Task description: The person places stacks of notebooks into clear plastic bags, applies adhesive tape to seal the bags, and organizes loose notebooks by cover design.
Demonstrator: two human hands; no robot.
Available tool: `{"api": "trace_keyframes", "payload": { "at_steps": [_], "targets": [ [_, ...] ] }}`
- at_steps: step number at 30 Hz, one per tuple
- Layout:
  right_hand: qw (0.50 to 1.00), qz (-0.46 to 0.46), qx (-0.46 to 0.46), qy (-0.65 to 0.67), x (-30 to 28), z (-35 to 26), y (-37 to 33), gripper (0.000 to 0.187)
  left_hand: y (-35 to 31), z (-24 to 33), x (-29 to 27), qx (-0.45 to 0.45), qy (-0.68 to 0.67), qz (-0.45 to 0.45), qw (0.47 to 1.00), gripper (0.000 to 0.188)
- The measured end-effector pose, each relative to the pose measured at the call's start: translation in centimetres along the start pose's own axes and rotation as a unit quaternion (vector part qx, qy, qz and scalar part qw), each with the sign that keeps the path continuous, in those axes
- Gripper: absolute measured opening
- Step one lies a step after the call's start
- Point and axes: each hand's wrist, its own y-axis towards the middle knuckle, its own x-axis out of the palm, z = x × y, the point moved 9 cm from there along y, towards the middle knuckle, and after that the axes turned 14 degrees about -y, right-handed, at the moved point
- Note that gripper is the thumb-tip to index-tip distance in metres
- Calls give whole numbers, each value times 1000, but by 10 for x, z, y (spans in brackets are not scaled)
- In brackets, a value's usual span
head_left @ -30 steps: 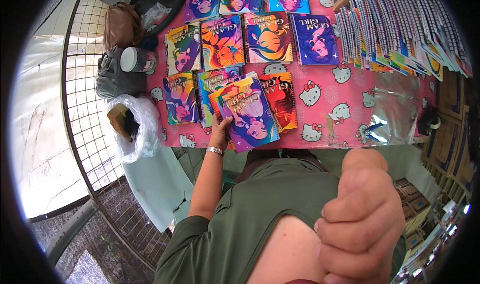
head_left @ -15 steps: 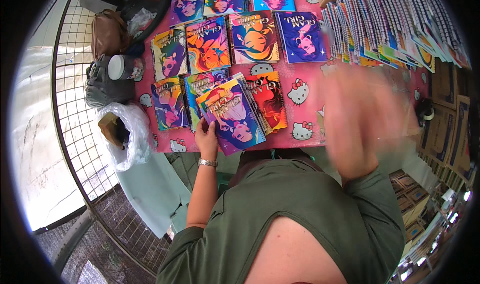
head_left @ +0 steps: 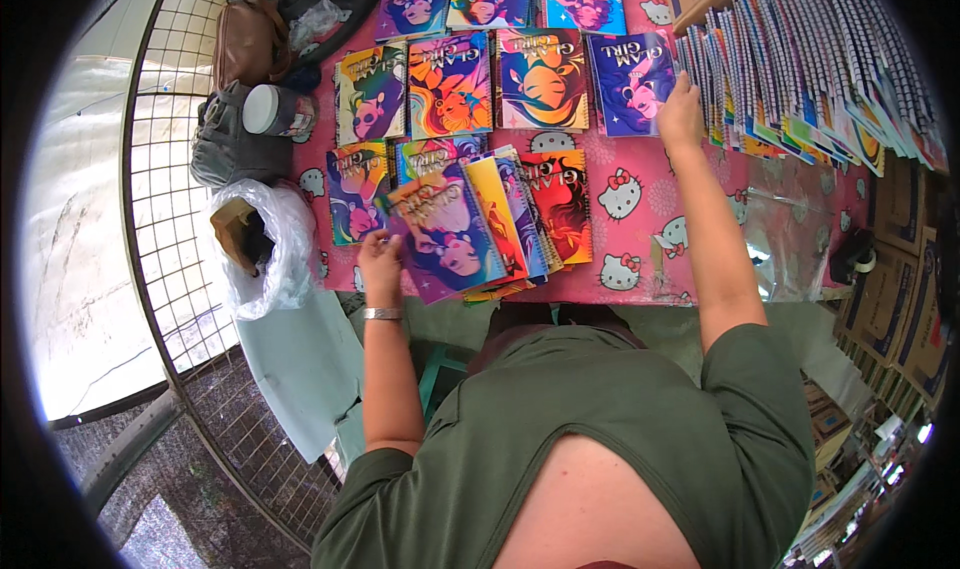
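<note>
Two-handed picking, probably: our left hand grasps purple spiral notebook, right hand touches navy notebook, grip unclear; lifting needs pinching.

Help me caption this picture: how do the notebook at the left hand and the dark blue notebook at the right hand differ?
Place: the left-hand notebook overlaps a fanned pile; the dark blue notebook lies apart from it.
Angle: the left-hand notebook is askew; the dark blue notebook is nearly straight.
Shared: both have illustrated covers.
</note>
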Motion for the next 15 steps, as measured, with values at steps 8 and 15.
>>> {"api": "trace_keyframes", "payload": {
  "at_steps": [8, 15],
  "targets": [
    [810, -148, -236, 516, -162, -87, -86, 66, 57, 75, -128, 148, -43, 96, 983, 21],
    [851, -343, -261, 299, -7, -134, -240, 59, 48, 39, -72, 255, 413, 235, 842, 47]
  ]
}}
